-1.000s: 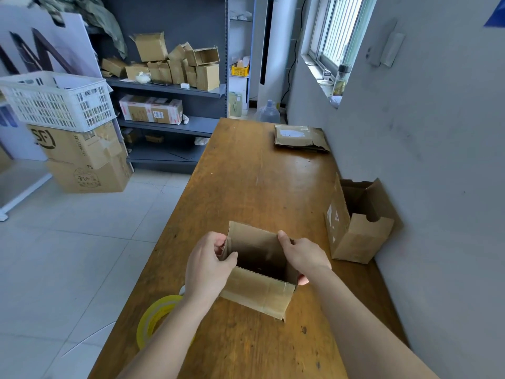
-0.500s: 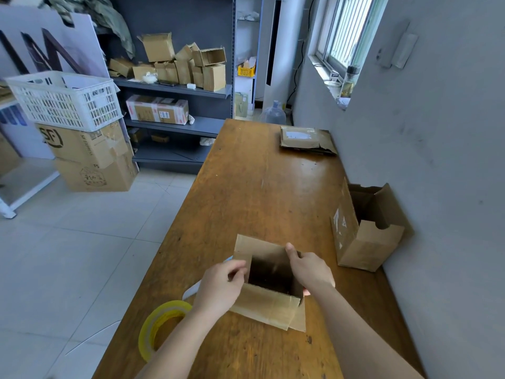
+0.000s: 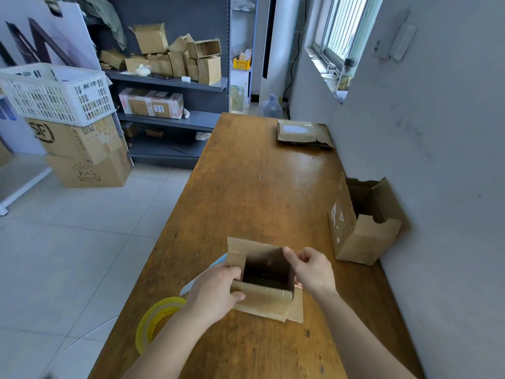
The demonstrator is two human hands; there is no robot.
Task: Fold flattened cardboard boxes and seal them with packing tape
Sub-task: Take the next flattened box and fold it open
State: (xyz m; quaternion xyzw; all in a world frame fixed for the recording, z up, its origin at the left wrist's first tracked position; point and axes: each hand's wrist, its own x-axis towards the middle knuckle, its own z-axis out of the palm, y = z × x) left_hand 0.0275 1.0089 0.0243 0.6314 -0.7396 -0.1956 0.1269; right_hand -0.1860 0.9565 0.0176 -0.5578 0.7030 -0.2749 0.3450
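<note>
Cardboard, brown and corrugated, forms the small open-topped box standing at the near end of the glossy wooden table, its square mouth dark inside. My left hand grips its left wall, fingers curled over the rim, while my right hand pinches the right wall. A translucent yellow tape roll sits at the table's left edge.

Matt cardboard box on glossy wooden table.
</note>
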